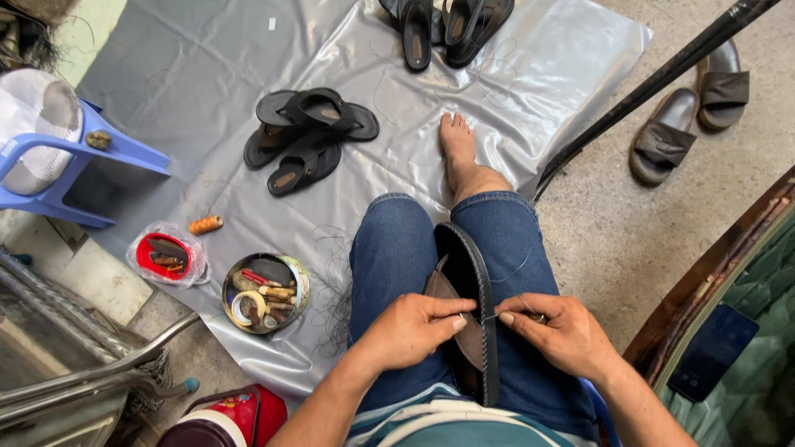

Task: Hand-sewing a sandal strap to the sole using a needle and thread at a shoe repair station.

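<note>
A dark sandal (pixel 469 273) stands on edge between my knees, its sole rim up and its brown strap toward my left. My left hand (pixel 411 329) presses fingers against the strap and sole. My right hand (pixel 565 331) pinches a thin needle with dark thread at the sandal's rim; the thread (pixel 520 266) loops over my right thigh. I wear blue jeans, and my bare foot (pixel 458 142) rests on a grey plastic sheet (pixel 207 58).
Black sandals (pixel 308 136) lie piled on the sheet, more (pixel 443 25) at its far edge. A round tin of tools (pixel 265 293), a red lid in a plastic bag (pixel 166 255), an orange thread spool (pixel 205 224), a blue plastic chair (pixel 74 161), brown slides (pixel 691 112) and a dark pole (pixel 654 83) surround me.
</note>
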